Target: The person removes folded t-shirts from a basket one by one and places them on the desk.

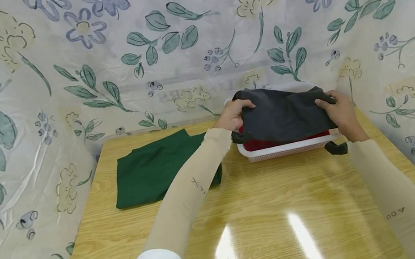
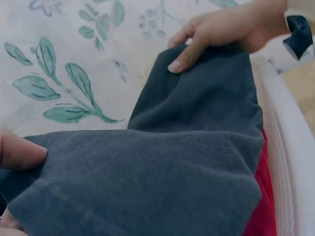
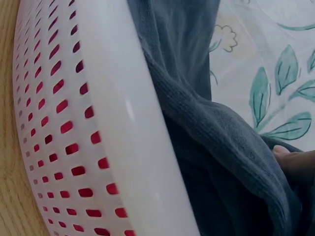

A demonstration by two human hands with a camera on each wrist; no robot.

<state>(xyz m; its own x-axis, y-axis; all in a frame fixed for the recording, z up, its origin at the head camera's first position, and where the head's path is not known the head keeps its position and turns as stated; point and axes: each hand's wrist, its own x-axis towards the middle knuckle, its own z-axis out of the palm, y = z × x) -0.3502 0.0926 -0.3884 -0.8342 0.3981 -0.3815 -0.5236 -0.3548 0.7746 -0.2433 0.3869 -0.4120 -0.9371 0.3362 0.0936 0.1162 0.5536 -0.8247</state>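
A dark grey folded cloth (image 1: 284, 113) stretches between both hands over a white plastic basket (image 1: 288, 148). My left hand (image 1: 231, 115) pinches its left end, thumb on top, as the left wrist view also shows at the near edge. At the other end my right hand (image 1: 342, 112) grips the cloth between thumb and fingers. Red fabric (image 1: 260, 144) lies inside the basket, partly covered by the grey cloth. In the right wrist view, the cloth (image 3: 231, 142) sags just inside the basket rim (image 3: 133, 113), and red shows through the wall's holes.
A dark green folded cloth (image 1: 156, 169) lies on the wooden table (image 1: 261, 211), left of the basket and partly behind the left forearm. Floral fabric (image 1: 180, 61) hangs along the back and sides, close behind the basket.
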